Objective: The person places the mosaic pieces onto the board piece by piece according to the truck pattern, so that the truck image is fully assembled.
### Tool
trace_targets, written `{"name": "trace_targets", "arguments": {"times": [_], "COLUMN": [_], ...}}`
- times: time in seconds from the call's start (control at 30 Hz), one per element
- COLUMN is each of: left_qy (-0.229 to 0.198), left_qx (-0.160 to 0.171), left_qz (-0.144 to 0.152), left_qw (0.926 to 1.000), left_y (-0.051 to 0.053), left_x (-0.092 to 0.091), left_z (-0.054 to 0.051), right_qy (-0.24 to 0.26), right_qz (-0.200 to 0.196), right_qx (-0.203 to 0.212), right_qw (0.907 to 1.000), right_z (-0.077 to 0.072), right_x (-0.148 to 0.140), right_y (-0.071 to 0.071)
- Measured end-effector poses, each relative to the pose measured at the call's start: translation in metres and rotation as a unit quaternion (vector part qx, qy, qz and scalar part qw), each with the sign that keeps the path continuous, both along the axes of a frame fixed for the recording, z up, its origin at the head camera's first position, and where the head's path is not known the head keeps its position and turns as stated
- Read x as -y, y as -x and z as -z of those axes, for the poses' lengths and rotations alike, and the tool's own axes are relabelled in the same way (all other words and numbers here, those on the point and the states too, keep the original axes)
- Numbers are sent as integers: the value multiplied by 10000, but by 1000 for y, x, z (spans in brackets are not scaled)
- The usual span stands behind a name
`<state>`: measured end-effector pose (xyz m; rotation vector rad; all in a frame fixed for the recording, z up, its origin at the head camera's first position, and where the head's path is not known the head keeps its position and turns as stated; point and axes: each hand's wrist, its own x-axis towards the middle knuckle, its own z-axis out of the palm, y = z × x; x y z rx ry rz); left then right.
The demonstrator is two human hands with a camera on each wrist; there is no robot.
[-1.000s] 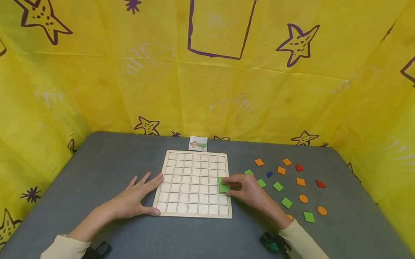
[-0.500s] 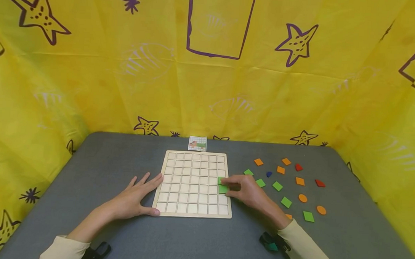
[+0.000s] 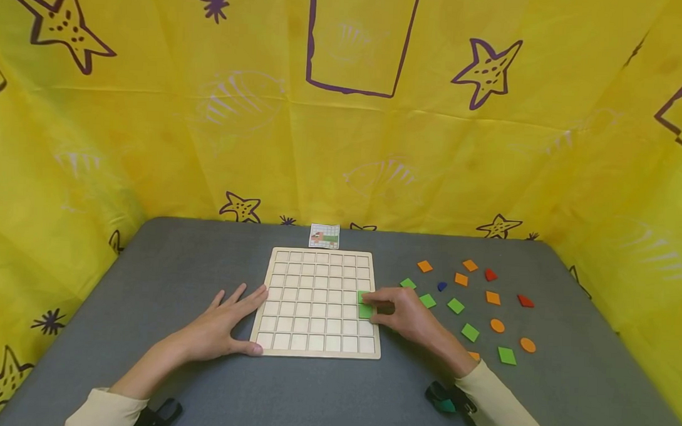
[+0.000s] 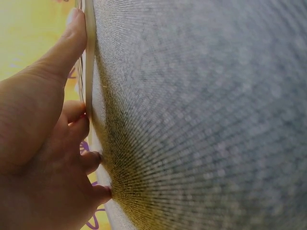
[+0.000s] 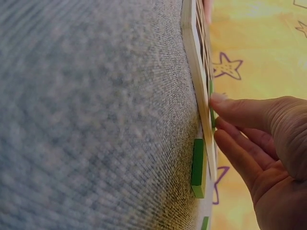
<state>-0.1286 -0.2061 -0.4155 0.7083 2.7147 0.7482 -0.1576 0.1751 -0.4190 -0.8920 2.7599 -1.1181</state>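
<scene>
Grey tabletop (image 3: 312, 400) bears a pale wooden gridded board (image 3: 316, 354); judged light and stiff, best steadied by its rim. Left hand (image 3: 221, 325): fingers spread, thumb and forefinger touching board's left edge, nothing gripped. Right hand (image 3: 407, 314): thumb and forefinger bent, pinching a flat green square tile (image 3: 364, 311) in the rightmost column, just beside another green tile (image 3: 361, 298). Tile probably light, rigid, smooth-faced; take by opposite edges.
</scene>
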Motion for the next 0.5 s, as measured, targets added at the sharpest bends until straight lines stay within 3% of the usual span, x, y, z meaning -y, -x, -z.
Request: {"name": "trace_targets", "arguments": {"times": [0.5], "left_qy": [25], "left_qx": [59], "left_qz": [-34], "left_qw": [10000], "left_y": [0], "left_x": [0], "left_z": [-1], "right_qy": [233], "right_qz": [-42], "right_qx": [-81], "right_qw": [9997], "right_z": [1], "right_x": [-5], "right_y": [0]}}
